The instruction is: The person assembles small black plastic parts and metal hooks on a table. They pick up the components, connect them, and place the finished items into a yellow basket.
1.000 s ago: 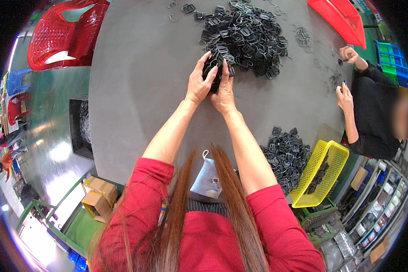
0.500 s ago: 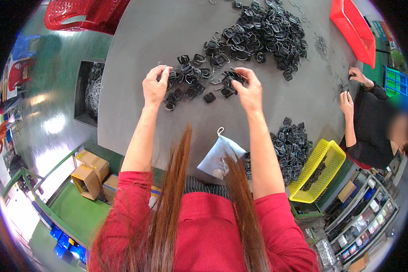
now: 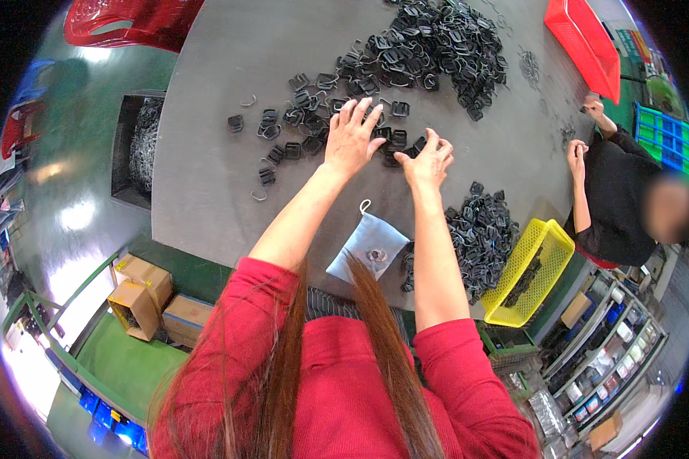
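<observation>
Loose black plastic buckles (image 3: 292,151), some with thin metal wire hooks, lie scattered over the grey table in front of me. My left hand (image 3: 349,141) reaches over them palm down, its fingers stretched and spread, hiding several beneath it. Just to its right is my right hand (image 3: 427,162), thumb and fingers apart. A few buckles (image 3: 397,139) lie in the gap between the two hands, next to my right thumb and fingertips. Neither hand visibly lifts anything. A single buckle (image 3: 236,123) sits apart at the left, near a loose wire hook (image 3: 248,101).
A big heap of buckles (image 3: 444,50) covers the far table; another pile (image 3: 482,237) lies right. Near me is a light-blue pouch (image 3: 367,243). A yellow basket (image 3: 530,275) and red basket (image 3: 586,50) stand along the right edge, where a co-worker (image 3: 616,195) handles small parts.
My left hand has moved right across the buckles, its fingers now spread. My right hand has come slightly lower, fingers opened. Buckles at the left now lie more spread out.
</observation>
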{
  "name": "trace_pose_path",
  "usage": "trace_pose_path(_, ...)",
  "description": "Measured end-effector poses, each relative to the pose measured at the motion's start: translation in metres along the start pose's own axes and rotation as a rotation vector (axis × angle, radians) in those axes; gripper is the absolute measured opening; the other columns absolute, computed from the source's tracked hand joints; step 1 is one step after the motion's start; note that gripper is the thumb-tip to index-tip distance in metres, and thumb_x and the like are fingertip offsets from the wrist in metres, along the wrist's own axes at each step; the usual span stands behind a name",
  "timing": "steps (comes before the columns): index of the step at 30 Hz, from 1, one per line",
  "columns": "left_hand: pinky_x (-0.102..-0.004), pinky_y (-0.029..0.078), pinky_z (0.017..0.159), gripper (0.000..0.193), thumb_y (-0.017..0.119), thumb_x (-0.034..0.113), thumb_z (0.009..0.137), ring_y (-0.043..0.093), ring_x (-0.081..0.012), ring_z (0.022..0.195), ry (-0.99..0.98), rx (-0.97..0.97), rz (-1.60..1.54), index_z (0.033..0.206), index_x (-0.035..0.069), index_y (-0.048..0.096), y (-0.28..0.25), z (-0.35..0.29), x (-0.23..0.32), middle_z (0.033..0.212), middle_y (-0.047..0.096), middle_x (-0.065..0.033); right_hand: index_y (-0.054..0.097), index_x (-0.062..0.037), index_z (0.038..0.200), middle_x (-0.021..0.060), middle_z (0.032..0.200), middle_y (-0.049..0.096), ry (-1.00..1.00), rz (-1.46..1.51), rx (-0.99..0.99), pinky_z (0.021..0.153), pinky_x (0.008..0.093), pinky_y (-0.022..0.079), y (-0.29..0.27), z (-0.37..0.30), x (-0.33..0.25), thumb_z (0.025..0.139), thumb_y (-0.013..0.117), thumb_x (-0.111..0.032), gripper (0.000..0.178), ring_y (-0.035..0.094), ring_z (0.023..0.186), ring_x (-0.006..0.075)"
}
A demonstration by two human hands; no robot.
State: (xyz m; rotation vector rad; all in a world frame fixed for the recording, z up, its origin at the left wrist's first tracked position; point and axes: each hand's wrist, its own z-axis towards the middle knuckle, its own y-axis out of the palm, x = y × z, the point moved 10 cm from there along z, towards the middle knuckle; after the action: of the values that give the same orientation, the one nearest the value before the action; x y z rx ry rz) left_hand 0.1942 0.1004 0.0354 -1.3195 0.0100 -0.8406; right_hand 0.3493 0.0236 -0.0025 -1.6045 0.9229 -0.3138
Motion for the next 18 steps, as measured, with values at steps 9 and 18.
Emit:
trace_pose_path(9,-0.025,0.047,0.072,0.018,0.059,0.013,0.085,0.061,-0.0131,0.079,-0.392,-0.176,-0.662,0.101,0.007,0.064,0.031,-0.01,-0.054,0.09,0.067,-0.0055,0.063,-0.0063,0.095,0.0036,0.081,0.065,0.183,1.087,-0.33,0.052,0.0268,0.047,0.04,0.015,0.046,0.074,0.066,-0.005,0.021,0.063,0.065,0.0126)
trace_pose_path(18,-0.0212,0.046,0.067,0.027,0.064,0.014,0.082,0.058,-0.0064,0.078,-0.87,-0.731,-1.227,0.107,0.005,0.06,0.032,-0.039,-0.05,0.087,0.065,-0.0033,0.06,-0.0051,0.107,0.0026,0.076,0.064,0.139,0.804,-0.516,0.056,0.0219,0.041,0.002,0.039,0.043,0.072,0.072,-0.01,0.037,0.055,0.063,0.0077)
